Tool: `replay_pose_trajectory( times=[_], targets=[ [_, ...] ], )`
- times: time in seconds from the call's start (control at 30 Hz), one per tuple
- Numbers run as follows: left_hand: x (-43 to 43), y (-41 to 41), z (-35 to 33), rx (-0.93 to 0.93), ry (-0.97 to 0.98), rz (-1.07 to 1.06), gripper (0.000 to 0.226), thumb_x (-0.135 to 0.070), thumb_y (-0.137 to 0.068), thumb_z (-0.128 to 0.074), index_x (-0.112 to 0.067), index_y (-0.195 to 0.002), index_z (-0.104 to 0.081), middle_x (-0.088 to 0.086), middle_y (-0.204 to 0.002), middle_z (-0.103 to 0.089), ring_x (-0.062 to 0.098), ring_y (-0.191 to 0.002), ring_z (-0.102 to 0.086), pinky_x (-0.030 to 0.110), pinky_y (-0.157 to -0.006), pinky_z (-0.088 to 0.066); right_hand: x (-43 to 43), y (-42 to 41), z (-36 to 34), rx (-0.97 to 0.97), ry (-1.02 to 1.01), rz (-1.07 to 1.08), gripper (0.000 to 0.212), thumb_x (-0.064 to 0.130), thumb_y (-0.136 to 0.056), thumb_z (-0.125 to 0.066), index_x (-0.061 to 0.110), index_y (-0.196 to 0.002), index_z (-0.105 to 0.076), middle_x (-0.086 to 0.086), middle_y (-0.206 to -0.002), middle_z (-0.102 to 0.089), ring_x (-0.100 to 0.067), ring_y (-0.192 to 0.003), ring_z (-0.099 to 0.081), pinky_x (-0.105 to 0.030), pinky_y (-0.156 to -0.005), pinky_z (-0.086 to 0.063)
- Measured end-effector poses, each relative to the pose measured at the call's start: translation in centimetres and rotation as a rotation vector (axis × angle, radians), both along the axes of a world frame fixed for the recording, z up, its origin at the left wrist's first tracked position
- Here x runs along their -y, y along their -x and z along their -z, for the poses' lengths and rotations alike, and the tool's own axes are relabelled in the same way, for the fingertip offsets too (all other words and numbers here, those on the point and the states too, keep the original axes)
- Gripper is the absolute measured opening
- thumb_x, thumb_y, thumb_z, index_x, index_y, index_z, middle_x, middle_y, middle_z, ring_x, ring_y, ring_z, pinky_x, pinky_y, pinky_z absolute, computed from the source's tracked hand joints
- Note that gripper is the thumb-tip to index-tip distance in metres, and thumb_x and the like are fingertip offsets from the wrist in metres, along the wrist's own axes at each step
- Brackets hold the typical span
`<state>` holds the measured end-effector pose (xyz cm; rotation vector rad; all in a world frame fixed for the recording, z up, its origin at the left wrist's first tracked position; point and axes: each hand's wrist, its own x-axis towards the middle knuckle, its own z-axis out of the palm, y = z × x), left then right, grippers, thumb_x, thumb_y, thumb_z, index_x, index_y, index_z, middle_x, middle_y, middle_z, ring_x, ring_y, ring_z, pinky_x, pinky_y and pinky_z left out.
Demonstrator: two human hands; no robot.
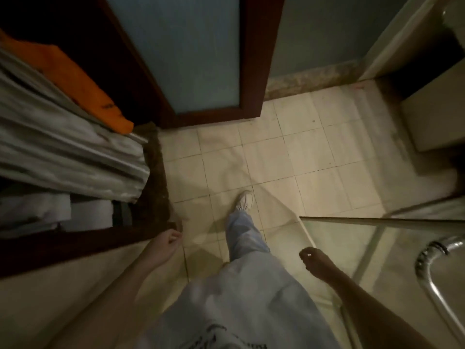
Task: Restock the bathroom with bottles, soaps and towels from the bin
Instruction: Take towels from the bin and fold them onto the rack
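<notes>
Head: left hand (164,244), right hand (314,260) loosely curled above square beige tiles (289,152)

— What is seen across the centre of the frame?
— A floor (289,152) of pale square tiles is shown, dimly and warmly lit.
— And at the top?
— A frosted-glass door (191,54) is framed in dark red-brown wood. A grey-blue wall (314,34) is seen to its right, edged below by a stone skirting (309,79).

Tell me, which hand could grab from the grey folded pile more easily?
Probably the left. The left hand hangs empty on the same side as the grey folded pile. The right hand looks empty too, but it is across the body, beside the glass panel.
</notes>
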<state>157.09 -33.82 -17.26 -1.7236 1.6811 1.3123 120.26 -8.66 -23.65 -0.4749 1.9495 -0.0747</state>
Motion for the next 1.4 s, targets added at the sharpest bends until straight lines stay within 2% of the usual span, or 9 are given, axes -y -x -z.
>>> replay_pose_trajectory(
  times=[0.17,0.33,0.5,0.67,0.83,0.93,1.0,1.23,1.4],
  targets=[
    [7.8,3.4,-0.4,0.081,-0.075,0.064,0.014,-0.036,-0.100,-0.055,-0.030,-0.111,-0.063,-0.005,-0.112,-0.065,0.011,-0.102,-0.061,0.029,-0.087,-0.051,10.6,1.8,-2.5,0.065,0.048,0.011,0.032,0.024,-0.101,-0.052,0.007,-0.127,-0.062,-0.010,-0.107,-0.071,-0.017,-0.087,-0.059,-0.023,-0.076,-0.041],
    [16.8,7.9,-0.8,0.054,0.006,0.005,0.012,-0.027,-0.102,-0.054,-0.031,-0.096,-0.064,0.000,-0.105,-0.068,0.017,-0.097,-0.065,0.038,-0.093,-0.054,21.4,7.5,-5.6,0.018,0.173,0.052,0.038,0.036,-0.105,-0.043,0.013,-0.131,-0.060,-0.009,-0.127,-0.066,-0.024,-0.107,-0.064,-0.034,-0.092,-0.051],
    [22.8,12.4,0.5,0.047,0.003,-0.008,0.017,-0.018,-0.103,-0.054,-0.012,-0.110,-0.067,0.010,-0.104,-0.069,0.026,-0.096,-0.065,0.034,-0.078,-0.050,27.2,13.8,-8.4,-0.071,0.316,0.177,0.041,0.037,-0.105,-0.043,0.010,-0.131,-0.060,-0.007,-0.129,-0.065,-0.028,-0.112,-0.065,-0.034,-0.097,-0.049],
    [30.1,14.9,3.7,0.139,-0.081,0.064,0.014,-0.004,-0.098,-0.057,0.002,-0.103,-0.069,0.032,-0.111,-0.067,0.048,-0.104,-0.063,0.043,-0.083,-0.048,29.5,19.0,-8.7,-0.004,0.361,0.793,0.029,0.020,-0.102,-0.050,0.004,-0.122,-0.063,-0.014,-0.109,-0.071,-0.027,-0.089,-0.071,-0.032,-0.076,-0.053],
    [41.3,21.9,7.7,0.202,-0.054,0.271,0.028,-0.023,-0.096,-0.057,-0.010,-0.075,-0.070,0.018,-0.085,-0.072,0.029,-0.079,-0.066,0.044,-0.086,-0.054,31.3,22.1,-8.2,-0.089,0.335,1.053,0.027,0.016,-0.100,-0.049,0.005,-0.121,-0.064,-0.014,-0.107,-0.071,-0.023,-0.083,-0.069,-0.027,-0.066,-0.048],
    [46.3,30.7,8.2,0.100,-0.040,0.451,0.031,-0.038,-0.087,-0.058,-0.012,-0.097,-0.072,0.018,-0.102,-0.073,0.032,-0.097,-0.068,0.045,-0.095,-0.053,31.0,22.0,-7.7,-0.141,0.244,1.100,0.028,0.013,-0.099,-0.049,0.003,-0.121,-0.064,-0.014,-0.103,-0.071,-0.022,-0.079,-0.068,-0.028,-0.066,-0.050],
    [46.3,39.2,4.3,0.015,-0.040,0.567,0.022,-0.026,-0.092,-0.065,-0.010,-0.107,-0.069,0.011,-0.105,-0.070,0.028,-0.098,-0.065,0.032,-0.088,-0.050,30.2,21.2,-7.4,-0.152,0.208,1.122,0.028,0.014,-0.098,-0.051,0.004,-0.121,-0.064,-0.013,-0.102,-0.071,-0.023,-0.084,-0.069,-0.035,-0.077,-0.056],
    [41.4,62.2,-1.4,-0.203,-0.125,0.776,0.012,-0.021,-0.098,-0.059,-0.020,-0.107,-0.067,0.007,-0.102,-0.072,0.024,-0.097,-0.068,0.033,-0.083,-0.051,26.5,16.5,-5.3,-0.069,0.012,1.346,0.031,0.017,-0.099,-0.056,0.002,-0.126,-0.061,-0.012,-0.105,-0.068,-0.024,-0.083,-0.069,-0.040,-0.084,-0.056],
    [36.9,73.2,-2.3,-0.249,-0.194,0.918,0.017,-0.031,-0.102,-0.053,-0.026,-0.116,-0.060,-0.005,-0.110,-0.065,0.013,-0.103,-0.065,0.037,-0.098,-0.050,24.2,16.7,-3.1,0.020,-0.092,1.440,0.029,0.025,-0.097,-0.058,0.010,-0.121,-0.064,-0.005,-0.098,-0.069,-0.021,-0.084,-0.071,-0.039,-0.088,-0.057]
  ],
)
